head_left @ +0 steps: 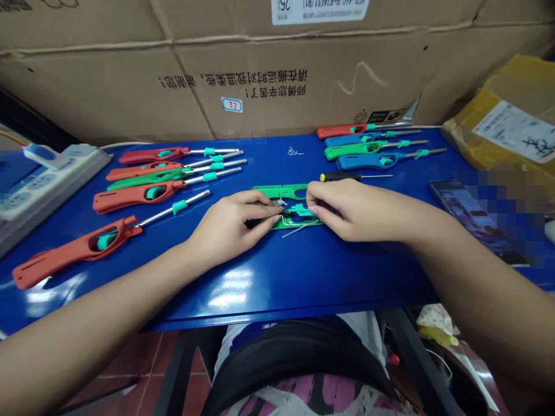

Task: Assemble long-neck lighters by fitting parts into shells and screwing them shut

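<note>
A green long-nosed lighter, taken apart into two shell halves (pixel 281 192), lies in the middle of the blue table (pixel 269 277). My left hand (pixel 228 222) rests on its left end, with the fingers pinched together over the open shell. My right hand (pixel 347 208) pinches a small teal part (pixel 299 210) at the shell's right side. A thin metal rod (pixel 295 230) pokes out beneath. A small black-and-yellow screwdriver (pixel 347 177) lies just behind my right hand.
Several assembled red and green lighters (pixel 147 193) lie in a row at the left. Several more lighters, red, blue and green, (pixel 373 151) lie at the back right. A power strip (pixel 43 176) sits far left, a phone (pixel 472 216) at the right, cardboard boxes (pixel 260 69) behind.
</note>
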